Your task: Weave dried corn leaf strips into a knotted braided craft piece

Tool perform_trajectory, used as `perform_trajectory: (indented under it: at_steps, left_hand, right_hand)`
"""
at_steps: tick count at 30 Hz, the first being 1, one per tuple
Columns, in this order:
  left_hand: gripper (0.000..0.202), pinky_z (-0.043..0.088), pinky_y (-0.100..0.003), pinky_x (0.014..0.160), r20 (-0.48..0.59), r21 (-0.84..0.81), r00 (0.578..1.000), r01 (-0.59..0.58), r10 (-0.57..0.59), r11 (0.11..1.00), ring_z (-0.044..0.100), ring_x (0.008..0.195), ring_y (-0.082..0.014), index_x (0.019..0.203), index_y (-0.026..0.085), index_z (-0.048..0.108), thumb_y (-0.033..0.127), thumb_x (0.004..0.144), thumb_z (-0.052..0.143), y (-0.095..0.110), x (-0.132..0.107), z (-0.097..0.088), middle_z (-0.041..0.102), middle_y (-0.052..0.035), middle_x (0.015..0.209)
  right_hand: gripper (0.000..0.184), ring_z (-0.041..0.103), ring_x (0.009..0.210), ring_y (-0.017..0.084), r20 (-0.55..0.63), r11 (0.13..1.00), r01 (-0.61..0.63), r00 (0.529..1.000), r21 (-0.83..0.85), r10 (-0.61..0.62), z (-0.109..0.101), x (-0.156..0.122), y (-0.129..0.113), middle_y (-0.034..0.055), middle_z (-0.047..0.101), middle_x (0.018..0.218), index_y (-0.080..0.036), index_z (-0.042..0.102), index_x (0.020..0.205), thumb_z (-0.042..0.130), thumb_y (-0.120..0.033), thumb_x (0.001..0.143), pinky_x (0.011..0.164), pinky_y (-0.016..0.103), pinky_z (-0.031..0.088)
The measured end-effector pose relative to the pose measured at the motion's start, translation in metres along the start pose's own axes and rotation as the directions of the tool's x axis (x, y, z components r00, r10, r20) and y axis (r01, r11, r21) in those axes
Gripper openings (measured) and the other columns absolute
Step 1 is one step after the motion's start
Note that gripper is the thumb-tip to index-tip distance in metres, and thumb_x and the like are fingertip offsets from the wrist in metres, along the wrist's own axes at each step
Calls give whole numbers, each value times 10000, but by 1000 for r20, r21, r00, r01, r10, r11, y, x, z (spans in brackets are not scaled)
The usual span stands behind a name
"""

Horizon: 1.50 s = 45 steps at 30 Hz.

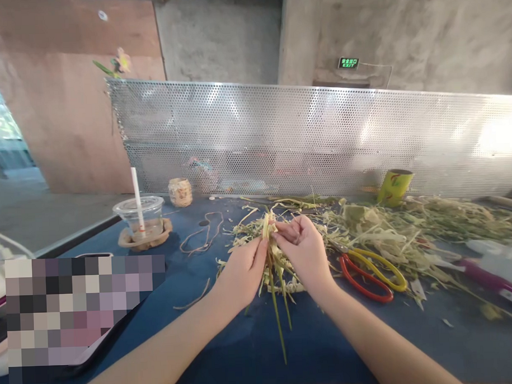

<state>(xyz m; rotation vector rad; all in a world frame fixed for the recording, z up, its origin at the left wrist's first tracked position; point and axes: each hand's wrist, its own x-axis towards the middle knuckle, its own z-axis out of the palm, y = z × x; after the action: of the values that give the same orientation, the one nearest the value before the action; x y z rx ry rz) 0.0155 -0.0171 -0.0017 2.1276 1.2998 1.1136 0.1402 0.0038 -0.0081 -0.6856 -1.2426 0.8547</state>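
Pale dried plant strips rise between my two hands, with thin green stems hanging down below them toward me. My left hand is closed around the strips, thumb pointing up along them. On the other side, my right hand pinches the same strips, with thumb and forefinger together. Where the strips end inside the fingers is hidden. Loose shredded plant pieces lie on the blue table under and behind both hands. Scissors with one red and one yellow handle rest to the right of my right forearm.
A plastic cup with a straw stands in a cardboard holder at left, near a twine-wrapped jar. A yellow-green can stands by the perforated metal screen. Plant scraps and a purple-and-white object lie right.
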Motion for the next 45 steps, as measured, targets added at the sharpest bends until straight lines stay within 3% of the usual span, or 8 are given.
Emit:
perform_trajectory:
  at_steps: [5, 9, 12, 17, 24, 33, 39, 45]
  left_hand:
    - [242, 415, -308, 736, -71, -41, 995, -77, 74, 996, 544, 814, -194, 889, 161, 579, 279, 848, 371, -8, 3, 2, 595, -70, 905]
    - [648, 454, -328, 775, -116, -303, 992, 16, -54, 953, 573, 897, -191, 1374, 146, 90, 282, 835, 424, -15, 6, 5, 589, -119, 1094]
    - [820, 473, -340, 764, -112, -351, 988, 58, -104, 934, 612, 828, -194, 1378, 128, -104, 289, 819, 475, -15, 7, 2, 669, -92, 953]
    - [820, 500, -346, 718, -116, -325, 987, 65, -108, 943, 634, 770, -205, 1392, 162, -32, 280, 794, 518, -11, 7, 0, 697, -76, 893]
    - [916, 525, -310, 565, -132, -356, 990, -5, -45, 934, 609, 563, -125, 1310, 317, -271, 184, 801, 478, -7, 2, 8, 527, -104, 1243]
    - [794, 482, -393, 816, -198, -27, 978, -72, 65, 997, 607, 958, -252, 1357, 135, -192, 189, 841, 409, 3, 0, 4, 591, -163, 1146]
    - [797, 494, -382, 806, -225, -115, 970, -123, 95, 986, 617, 943, -235, 1349, 251, -207, 187, 849, 411, 1, 2, 7, 533, -103, 1235]
    - [813, 477, -392, 822, -211, -143, 975, -100, 69, 985, 642, 868, -209, 1343, 219, -224, 220, 848, 421, 3, 5, 9, 591, -96, 1162]
  right_hand:
    - [341, 636, 882, 168, -9, 1000, -1, 1000, 11, 2, 0, 0, -1, -56, 535, 623, -230, 276, 637, 595, -114, 661, 799, 318, 495]
    - [332, 635, 885, 169, 5, 1000, 1, 1000, 18, -1, 1, 0, 2, -40, 576, 643, -230, 280, 636, 586, -103, 664, 784, 320, 501]
    - [332, 641, 864, 174, -4, 1000, 4, 1000, 16, -4, 1, 0, 2, -47, 555, 624, -230, 283, 636, 588, -100, 657, 776, 325, 503]
    - [344, 627, 906, 177, -59, 999, -17, 998, -37, 15, -4, 4, -4, -53, 530, 618, -224, 277, 622, 601, -112, 654, 780, 304, 491]
    - [344, 637, 871, 171, -60, 999, -34, 998, 4, 34, -4, 5, -4, -53, 560, 636, -221, 286, 626, 617, -125, 645, 777, 302, 484]
    - [353, 646, 795, 138, -78, 999, -31, 996, 16, 32, 0, 2, -8, -53, 596, 638, -214, 288, 612, 626, -115, 635, 754, 278, 489]
    - [364, 643, 742, 131, -111, 999, -33, 993, 27, 36, -1, 4, -11, -38, 618, 653, -212, 287, 606, 636, -112, 620, 736, 285, 488]
    - [372, 635, 717, 131, -135, 994, -67, 988, 87, 78, -6, 7, -9, -46, 607, 637, -213, 287, 611, 646, -119, 597, 716, 280, 479]
